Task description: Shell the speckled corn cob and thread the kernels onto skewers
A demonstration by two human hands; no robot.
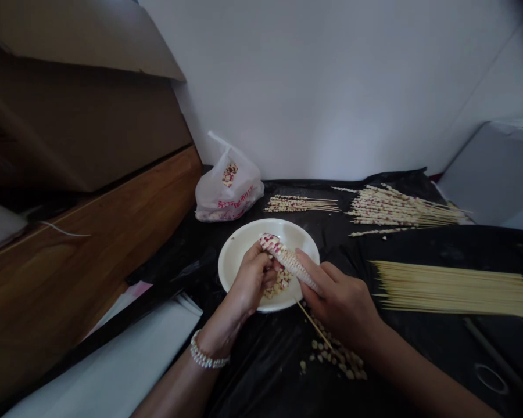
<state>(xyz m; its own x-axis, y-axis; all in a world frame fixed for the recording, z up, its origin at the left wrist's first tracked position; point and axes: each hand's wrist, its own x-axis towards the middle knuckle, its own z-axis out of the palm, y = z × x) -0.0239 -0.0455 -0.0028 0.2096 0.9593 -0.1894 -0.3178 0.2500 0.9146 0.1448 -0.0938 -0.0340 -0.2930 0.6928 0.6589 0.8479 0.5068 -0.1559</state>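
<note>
Above the white bowl (228,276), the right hand (340,293) grips the bare-looking end of a corn cob (296,267), while the left hand (253,276) is curled closed against its other end, thumb and fingers touching it. The cob looks well over half stripped — red and cream kernels show mainly near the left hand. Loose kernels (279,285) lie inside the bowl; more kernels (346,360) and one thin stick (316,326) lie on the near side. Beyond the bowl sit a plastic bag (229,200) and a small group of threaded skewers (298,204), with a larger threaded pile (390,209) farther right. Many are filled, yet a broad bundle of bare skewers (453,288) lies unthreaded, right of the bowl.
</note>
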